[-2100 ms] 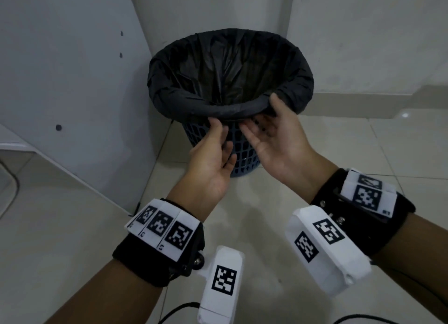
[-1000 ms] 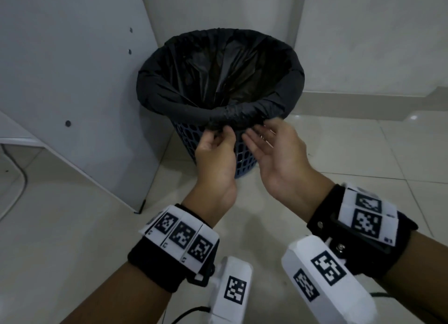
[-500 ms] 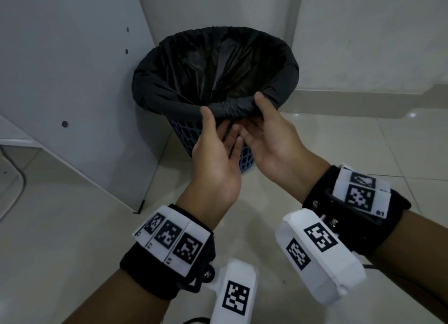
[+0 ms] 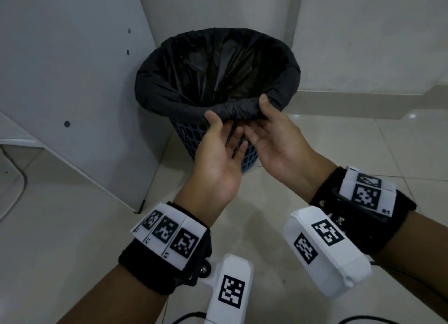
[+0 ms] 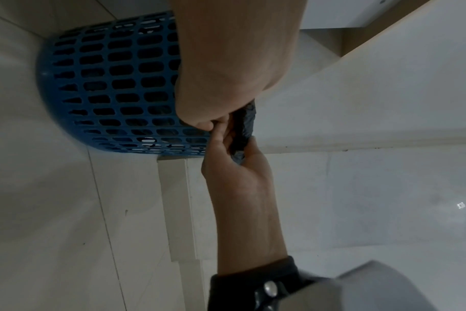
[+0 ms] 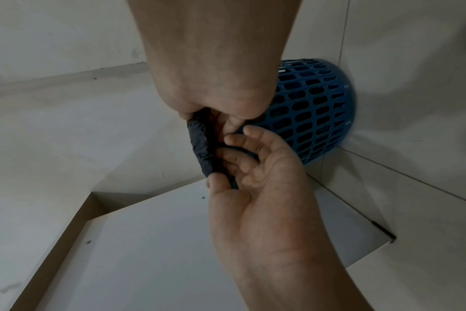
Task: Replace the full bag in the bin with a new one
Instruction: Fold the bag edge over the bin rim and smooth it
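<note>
Head view: a blue mesh bin (image 4: 194, 139) stood in the corner at upper centre of the frame, lined with a black bag (image 4: 218, 64) whose edge was folded over the rim.
Left hand: the left hand (image 4: 218, 158) was palm-up just under the near rim, thumb on the rolled cuff (image 4: 232, 111) and fingers tucked beneath it; the right wrist view showed it pinching that black roll (image 6: 202, 147).
Right hand: the right hand (image 4: 274, 139) gripped the same cuff just beside it, thumb over the top, fingers curled under; the left wrist view confirmed the plastic (image 5: 244, 130) caught between thumb and fingers.
Where the bag was: seated in the bin, draped all round the rim, nothing lifted clear.
Contents: too dark inside to tell how full it was.
Progress: looked like the cuff-tidying stage at the near rim; whether this was the old bag coming off or a fresh one being fitted could not be settled from these views.
Left to do: no second bag in sight anywhere on the floor (image 4: 72, 226).
Against the frame half a second back: hardly a change — both hands were at the same spot on the near rim, thumbs on top, and the bin sat slightly higher and more central in frame.
</note>
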Tool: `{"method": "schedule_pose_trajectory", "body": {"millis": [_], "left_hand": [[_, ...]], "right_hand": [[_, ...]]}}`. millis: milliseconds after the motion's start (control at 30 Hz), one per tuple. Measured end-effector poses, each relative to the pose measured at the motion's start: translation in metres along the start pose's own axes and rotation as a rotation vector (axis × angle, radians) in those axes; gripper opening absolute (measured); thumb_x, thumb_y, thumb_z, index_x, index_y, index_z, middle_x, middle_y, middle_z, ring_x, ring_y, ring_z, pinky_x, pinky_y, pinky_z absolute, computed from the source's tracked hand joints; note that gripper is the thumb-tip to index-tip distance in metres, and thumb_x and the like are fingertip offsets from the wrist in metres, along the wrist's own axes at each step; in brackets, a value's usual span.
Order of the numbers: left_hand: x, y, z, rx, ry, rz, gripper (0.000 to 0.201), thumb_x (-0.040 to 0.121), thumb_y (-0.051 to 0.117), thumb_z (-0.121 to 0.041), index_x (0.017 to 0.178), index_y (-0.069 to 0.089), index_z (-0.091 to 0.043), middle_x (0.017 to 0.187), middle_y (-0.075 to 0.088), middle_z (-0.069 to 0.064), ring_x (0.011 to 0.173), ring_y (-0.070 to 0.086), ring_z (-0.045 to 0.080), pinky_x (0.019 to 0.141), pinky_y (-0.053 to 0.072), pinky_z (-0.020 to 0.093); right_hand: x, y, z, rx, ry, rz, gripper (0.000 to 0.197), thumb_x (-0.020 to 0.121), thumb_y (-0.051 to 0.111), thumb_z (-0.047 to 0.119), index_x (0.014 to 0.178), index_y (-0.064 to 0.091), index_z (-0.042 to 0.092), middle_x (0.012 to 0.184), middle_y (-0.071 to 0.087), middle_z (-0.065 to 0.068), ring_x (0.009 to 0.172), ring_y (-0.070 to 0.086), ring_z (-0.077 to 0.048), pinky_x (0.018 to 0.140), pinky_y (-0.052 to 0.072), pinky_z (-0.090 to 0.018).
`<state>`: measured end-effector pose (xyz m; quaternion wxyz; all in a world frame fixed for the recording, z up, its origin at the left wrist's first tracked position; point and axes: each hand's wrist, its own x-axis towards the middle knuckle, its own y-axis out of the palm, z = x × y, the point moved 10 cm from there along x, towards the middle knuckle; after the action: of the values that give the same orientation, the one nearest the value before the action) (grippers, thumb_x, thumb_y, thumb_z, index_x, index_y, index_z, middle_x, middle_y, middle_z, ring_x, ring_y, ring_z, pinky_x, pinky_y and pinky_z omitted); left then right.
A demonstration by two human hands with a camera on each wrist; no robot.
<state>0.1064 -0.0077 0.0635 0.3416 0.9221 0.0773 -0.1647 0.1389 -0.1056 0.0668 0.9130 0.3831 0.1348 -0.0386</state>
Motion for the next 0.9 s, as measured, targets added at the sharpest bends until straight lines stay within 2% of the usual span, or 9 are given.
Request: {"method": "schedule_pose_trajectory", "body": {"millis": [100,200,367,500,600,667,700,800,900], "left_hand": [[0.001,-0.002,0.002,0.027,0.006,-0.004,0.055,0.101,0.039,-0.055,0.133,0.062,-0.015,0.129,0.067,-0.004,0.101,0.062,0.007,0.09,0.05,0.025],[0.002,-0.002,0.002,0.05,0.009,-0.024,0.054,0.101,0.039,-0.057,0.132,0.063,-0.019,0.125,0.068,-0.008,0.09,0.061,0.005,0.084,0.05,0.025],[0.003,-0.002,0.003,0.058,0.003,-0.053,0.053,0.102,0.04,-0.055,0.13,0.064,-0.016,0.114,0.067,-0.008,0.077,0.056,0.006,0.081,0.05,0.026],[0.003,-0.002,0.008,0.062,-0.006,-0.084,0.052,0.101,0.042,-0.054,0.129,0.064,-0.016,0.111,0.067,-0.008,0.072,0.053,0.006,0.079,0.051,0.026],[0.004,-0.002,0.01,0.062,-0.001,-0.105,0.052,0.101,0.042,-0.054,0.13,0.063,-0.016,0.11,0.065,-0.007,0.069,0.052,0.007,0.077,0.051,0.027],[0.005,-0.002,0.01,0.053,-0.007,-0.104,0.053,0.101,0.042,-0.054,0.13,0.063,-0.016,0.111,0.065,-0.006,0.069,0.052,0.007,0.077,0.051,0.026],[0.005,-0.001,0.01,0.048,-0.011,-0.1,0.052,0.101,0.042,-0.054,0.131,0.063,-0.016,0.114,0.065,-0.006,0.07,0.053,0.008,0.077,0.052,0.026],[0.003,0.003,0.01,0.08,-0.015,-0.076,0.049,0.101,0.044,-0.053,0.131,0.062,-0.019,0.122,0.067,-0.01,0.082,0.06,0.008,0.082,0.052,0.026],[-0.004,0.01,0.016,0.144,-0.036,-0.028,0.036,0.101,0.047,-0.046,0.123,0.065,-0.024,0.112,0.071,-0.015,0.101,0.064,0.008,0.085,0.052,0.024]], "right_hand": [[-0.001,-0.002,0.0,0.004,0.01,-0.012,0.041,0.098,0.059,0.032,0.126,0.06,0.003,0.118,0.071,-0.016,0.107,0.071,-0.023,0.091,0.058,-0.032],[-0.001,-0.007,0.002,0.034,0.027,-0.046,0.045,0.102,0.048,0.042,0.13,0.057,0.008,0.113,0.071,-0.011,0.103,0.071,-0.024,0.088,0.059,-0.035],[0.007,-0.013,0.012,0.032,0.037,-0.12,0.033,0.105,0.044,0.034,0.12,0.058,0.008,0.097,0.066,-0.01,0.09,0.068,-0.021,0.095,0.056,-0.04],[0.017,-0.022,0.021,-0.055,0.003,-0.168,0.037,0.104,0.047,0.032,0.13,0.057,0.008,0.091,0.067,-0.004,0.078,0.067,-0.015,0.068,0.059,-0.028],[0.021,-0.027,0.026,-0.031,0.009,-0.185,0.037,0.105,0.045,0.029,0.131,0.056,0.007,0.108,0.067,-0.006,0.092,0.067,-0.02,0.076,0.061,-0.034],[0.023,-0.026,0.033,0.001,0.009,-0.177,0.037,0.106,0.042,0.028,0.132,0.055,0.005,0.118,0.065,-0.01,0.095,0.067,-0.023,0.068,0.062,-0.035],[0.023,-0.025,0.038,0.011,0.002,-0.174,0.036,0.107,0.041,0.027,0.131,0.055,0.005,0.117,0.065,-0.01,0.095,0.066,-0.023,0.066,0.063,-0.034],[0.016,-0.027,0.04,-0.01,0.015,-0.178,0.032,0.106,0.046,0.03,0.125,0.06,0.009,0.109,0.064,-0.009,0.1,0.065,-0.024,0.082,0.061,-0.039],[-0.003,-0.035,0.024,-0.061,0.069,-0.227,0.032,0.099,0.053,0.04,0.111,0.061,0.011,0.106,0.06,-0.009,0.1,0.063,-0.026,0.094,0.056,-0.043]]}}
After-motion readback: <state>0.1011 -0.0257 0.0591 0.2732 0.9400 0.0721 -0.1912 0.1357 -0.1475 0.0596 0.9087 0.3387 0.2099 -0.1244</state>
